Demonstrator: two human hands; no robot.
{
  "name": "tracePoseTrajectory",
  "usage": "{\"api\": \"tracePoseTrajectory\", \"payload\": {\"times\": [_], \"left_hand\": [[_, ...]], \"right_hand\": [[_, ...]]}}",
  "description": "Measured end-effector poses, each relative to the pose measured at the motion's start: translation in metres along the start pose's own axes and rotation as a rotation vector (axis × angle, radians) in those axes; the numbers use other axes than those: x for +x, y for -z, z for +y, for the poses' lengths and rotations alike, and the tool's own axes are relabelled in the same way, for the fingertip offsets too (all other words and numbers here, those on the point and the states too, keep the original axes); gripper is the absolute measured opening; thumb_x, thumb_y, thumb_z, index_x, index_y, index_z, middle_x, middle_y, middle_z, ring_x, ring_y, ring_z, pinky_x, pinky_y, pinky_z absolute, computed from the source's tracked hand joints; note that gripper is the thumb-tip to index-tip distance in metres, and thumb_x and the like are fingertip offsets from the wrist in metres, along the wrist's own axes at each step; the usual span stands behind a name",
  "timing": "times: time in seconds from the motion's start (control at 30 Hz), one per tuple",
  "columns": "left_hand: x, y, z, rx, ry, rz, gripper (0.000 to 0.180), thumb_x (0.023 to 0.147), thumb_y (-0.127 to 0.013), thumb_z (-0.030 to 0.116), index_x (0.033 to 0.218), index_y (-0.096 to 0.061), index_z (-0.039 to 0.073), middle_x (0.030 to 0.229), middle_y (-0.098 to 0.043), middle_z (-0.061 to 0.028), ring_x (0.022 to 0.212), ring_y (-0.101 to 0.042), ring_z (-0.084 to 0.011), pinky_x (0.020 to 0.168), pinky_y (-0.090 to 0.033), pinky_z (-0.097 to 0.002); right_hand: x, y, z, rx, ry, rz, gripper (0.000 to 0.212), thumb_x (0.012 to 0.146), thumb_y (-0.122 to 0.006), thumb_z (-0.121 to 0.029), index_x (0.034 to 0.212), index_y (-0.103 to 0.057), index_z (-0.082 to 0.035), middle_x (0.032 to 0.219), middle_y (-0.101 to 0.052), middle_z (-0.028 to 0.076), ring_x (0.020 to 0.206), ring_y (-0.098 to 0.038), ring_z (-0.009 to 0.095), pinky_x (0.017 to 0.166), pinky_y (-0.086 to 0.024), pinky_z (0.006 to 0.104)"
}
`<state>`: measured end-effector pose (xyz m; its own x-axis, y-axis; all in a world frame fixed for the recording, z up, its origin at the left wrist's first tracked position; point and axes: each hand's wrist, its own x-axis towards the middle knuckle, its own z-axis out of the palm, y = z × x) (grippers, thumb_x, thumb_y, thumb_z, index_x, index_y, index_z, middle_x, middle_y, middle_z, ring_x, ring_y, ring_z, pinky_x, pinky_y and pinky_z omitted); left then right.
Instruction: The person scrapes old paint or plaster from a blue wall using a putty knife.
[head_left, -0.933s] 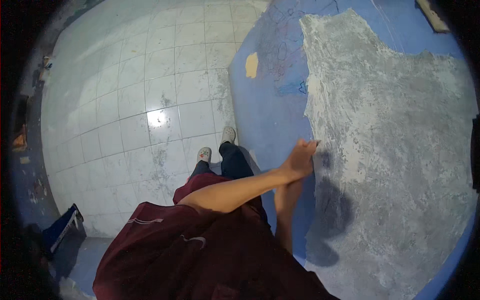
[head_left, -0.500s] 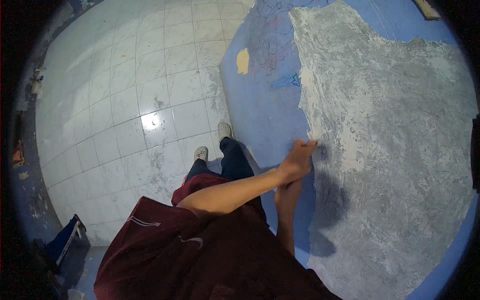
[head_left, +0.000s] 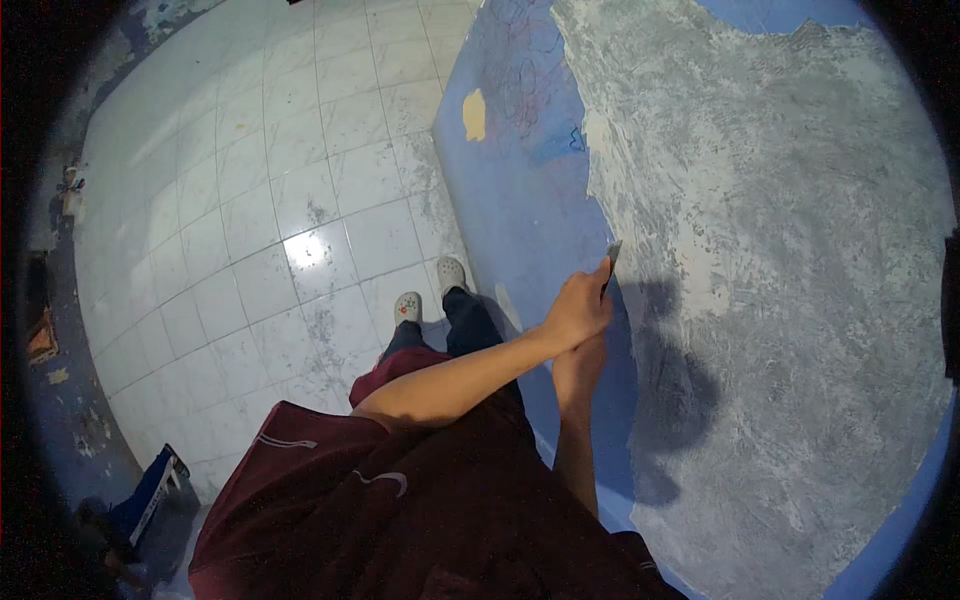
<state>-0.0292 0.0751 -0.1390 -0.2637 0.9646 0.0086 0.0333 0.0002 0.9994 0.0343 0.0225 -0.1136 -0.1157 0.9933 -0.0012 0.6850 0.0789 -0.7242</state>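
Standing close to wall (head_left: 520, 230), both arms reaching across to person's right. Looking down on left hand (head_left: 575, 312), closed round a thin dark tool (head_left: 612, 262), pinched at its near end. Jutting out past the fingertips, away from the body. Running lengthwise up the view with a slight lean to the right, roughly along the ragged left border of grey patch (head_left: 790, 260). Cannot tell touch from hover at the tip (too small, too dark).

Nearest to tool: left hand, by a clear margin. Just below it, right hand (head_left: 577, 362), largely covered by the left. Cannot tell spread fingers from curled, nor contact from mere overlap.

Lying right of both hands: grey patch, rough and mottled, with paler streaks by the tool. Also spotted there, dark shadow (head_left: 685, 400) across the patch's lower left. Left of the hands, bare blue wall; farther up it, scribbles (head_left: 525, 90) and a yellow spot (head_left: 474, 115), both well apart from tool.

Underfoot, pale tiles (head_left: 378, 238), dull grey in places. Planted on them, two light clogs (head_left: 452, 272), the right one just beside the wall's foot.
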Motion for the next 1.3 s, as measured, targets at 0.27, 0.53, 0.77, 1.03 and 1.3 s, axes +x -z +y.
{"api": "tracePoseTrajectory", "payload": {"times": [0.27,0.53,0.77,1.03,1.3], "left_hand": [[0.010,-0.007,-0.001,0.039,0.009,-0.025,0.052,0.074,-0.052,0.000,0.122,-0.043,-0.016,0.072,-0.057,-0.0315,0.068,-0.058,-0.0479,0.065,-0.046,-0.0510],[0.011,-0.003,0.000,0.024,-0.028,-0.017,0.054,0.074,-0.052,0.000,0.124,-0.041,-0.016,0.072,-0.056,-0.0327,0.068,-0.059,-0.0477,0.067,-0.047,-0.0511],[0.014,-0.005,0.002,0.093,0.011,-0.035,0.050,0.076,-0.053,-0.001,0.122,-0.042,-0.015,0.074,-0.057,-0.0332,0.070,-0.058,-0.0481,0.065,-0.047,-0.0499],[0.014,-0.007,0.004,0.166,-0.029,0.022,0.047,0.079,-0.053,0.000,0.123,-0.045,-0.011,0.074,-0.057,-0.0324,0.071,-0.060,-0.0464,0.065,-0.047,-0.0489],[0.012,-0.003,-0.001,0.118,-0.095,0.000,0.049,0.078,-0.054,0.001,0.125,-0.045,-0.011,0.076,-0.057,-0.0322,0.070,-0.058,-0.0470,0.065,-0.046,-0.0469]], "right_hand": [[0.012,0.006,0.013,-0.077,-0.134,-0.066,0.029,0.089,-0.052,-0.017,0.106,-0.056,0.006,0.093,-0.065,0.023,0.088,-0.063,0.037,0.071,-0.047,0.0418],[0.011,0.010,-0.002,-0.095,-0.027,-0.079,0.039,0.089,-0.052,-0.015,0.121,-0.047,0.006,0.100,-0.064,0.025,0.094,-0.065,0.035,0.072,-0.048,0.0406],[0.021,0.014,0.005,-0.082,-0.029,-0.142,0.052,0.089,-0.052,-0.013,0.136,-0.036,0.001,0.107,-0.062,0.027,0.104,-0.061,0.036,0.080,-0.048,0.0380],[0.021,0.016,0.006,-0.086,-0.060,-0.166,0.047,0.090,-0.052,-0.019,0.130,-0.041,0.003,0.100,-0.063,0.027,0.099,-0.061,0.040,0.078,-0.047,0.0436],[0.009,0.013,0.022,-0.091,0.026,-0.110,0.038,0.092,-0.047,-0.026,0.114,-0.052,0.005,0.097,-0.061,0.031,0.095,-0.057,0.047,0.075,-0.045,0.0494]]}}
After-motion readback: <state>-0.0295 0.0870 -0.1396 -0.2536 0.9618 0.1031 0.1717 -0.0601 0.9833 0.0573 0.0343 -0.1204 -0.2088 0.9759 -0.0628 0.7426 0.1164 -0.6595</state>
